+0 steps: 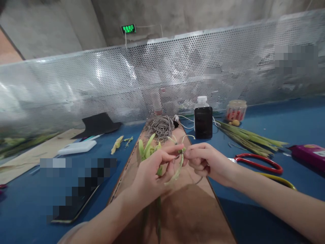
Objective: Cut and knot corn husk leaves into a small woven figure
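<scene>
Over a brown board (188, 217), both hands meet at a thin green plant strip (179, 169). My left hand (154, 169) is closed, pinching the strip between thumb and fingers. Facing it, my right hand (207, 159) is also closed, with thumb and forefinger on the strip's upper part. Behind my left hand stands a bunch of green leaves (146, 149), and long stalks run down below that wrist. A heap of grey cord (161, 127) lies on the board's far end. What exactly sits between the fingertips is partly hidden.
Right of the board are red-handled scissors (259, 162), a yellow handle (279, 179), long green leaves (248, 137), an upright black phone (203, 122), a jar (236, 110) and a purple packet (308, 156). Left lie a white tool (77, 147) and a dark tablet-like object (78, 200). Perforated metal screen (114, 81) behind.
</scene>
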Demonstrator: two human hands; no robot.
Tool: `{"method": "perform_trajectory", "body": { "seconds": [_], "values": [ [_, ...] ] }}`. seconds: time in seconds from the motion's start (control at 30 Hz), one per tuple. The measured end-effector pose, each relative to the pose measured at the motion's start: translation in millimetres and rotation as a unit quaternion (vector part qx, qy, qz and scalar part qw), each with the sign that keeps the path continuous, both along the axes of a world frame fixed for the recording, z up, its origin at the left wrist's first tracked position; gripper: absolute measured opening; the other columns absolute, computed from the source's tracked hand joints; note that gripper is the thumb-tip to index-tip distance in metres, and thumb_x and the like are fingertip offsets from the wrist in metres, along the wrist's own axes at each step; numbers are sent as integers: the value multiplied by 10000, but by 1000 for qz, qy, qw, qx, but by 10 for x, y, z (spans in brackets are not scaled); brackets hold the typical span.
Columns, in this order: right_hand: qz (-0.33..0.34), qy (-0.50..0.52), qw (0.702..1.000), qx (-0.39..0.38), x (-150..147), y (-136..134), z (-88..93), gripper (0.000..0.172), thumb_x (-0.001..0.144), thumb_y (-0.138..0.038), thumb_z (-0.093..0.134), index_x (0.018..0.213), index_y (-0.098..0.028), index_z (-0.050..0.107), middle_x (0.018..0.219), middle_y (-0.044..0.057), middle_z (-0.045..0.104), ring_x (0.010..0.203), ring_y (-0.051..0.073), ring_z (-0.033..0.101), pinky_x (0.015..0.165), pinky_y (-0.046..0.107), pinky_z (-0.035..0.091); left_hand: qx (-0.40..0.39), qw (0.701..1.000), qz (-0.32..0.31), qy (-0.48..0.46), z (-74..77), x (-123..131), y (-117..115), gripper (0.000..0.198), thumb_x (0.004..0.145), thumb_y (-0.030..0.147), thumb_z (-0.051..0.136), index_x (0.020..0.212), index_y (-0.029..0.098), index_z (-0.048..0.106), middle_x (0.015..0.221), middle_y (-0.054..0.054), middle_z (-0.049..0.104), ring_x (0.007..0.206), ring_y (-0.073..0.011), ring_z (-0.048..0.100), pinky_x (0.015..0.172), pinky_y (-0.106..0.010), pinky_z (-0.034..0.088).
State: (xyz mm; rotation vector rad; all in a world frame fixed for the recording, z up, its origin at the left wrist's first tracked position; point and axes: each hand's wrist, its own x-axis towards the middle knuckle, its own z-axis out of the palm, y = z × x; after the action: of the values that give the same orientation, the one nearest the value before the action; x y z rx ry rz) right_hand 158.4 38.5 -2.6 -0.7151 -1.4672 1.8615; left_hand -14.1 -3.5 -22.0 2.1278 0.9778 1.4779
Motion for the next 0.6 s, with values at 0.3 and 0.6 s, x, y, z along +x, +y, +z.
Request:
{"method": "perform_trajectory", "body": {
  "seconds": [0.3, 0.6],
  "values": [
    [-15, 8, 1000, 24, 44, 1, 78, 200, 747, -191, 537, 555, -137, 550, 435, -85, 225, 397, 43, 132, 374, 222, 69, 42, 999, -1, 34, 19, -42, 16, 175, 767, 52, 470, 810, 218, 434, 1141, -52, 589, 1081, -179, 527, 869, -371, 485],
    [-57, -57, 990, 119, 41, -9, 130, 205, 763, -308, 558, 633, -149, 559, 443, -87, 265, 400, 44, 167, 377, 215, 99, 224, 964, 19, 143, 36, -111, 76, 242, 720, 25, 502, 880, 206, 489, 1081, -60, 627, 985, -159, 589, 836, -301, 495]
  ]
}}
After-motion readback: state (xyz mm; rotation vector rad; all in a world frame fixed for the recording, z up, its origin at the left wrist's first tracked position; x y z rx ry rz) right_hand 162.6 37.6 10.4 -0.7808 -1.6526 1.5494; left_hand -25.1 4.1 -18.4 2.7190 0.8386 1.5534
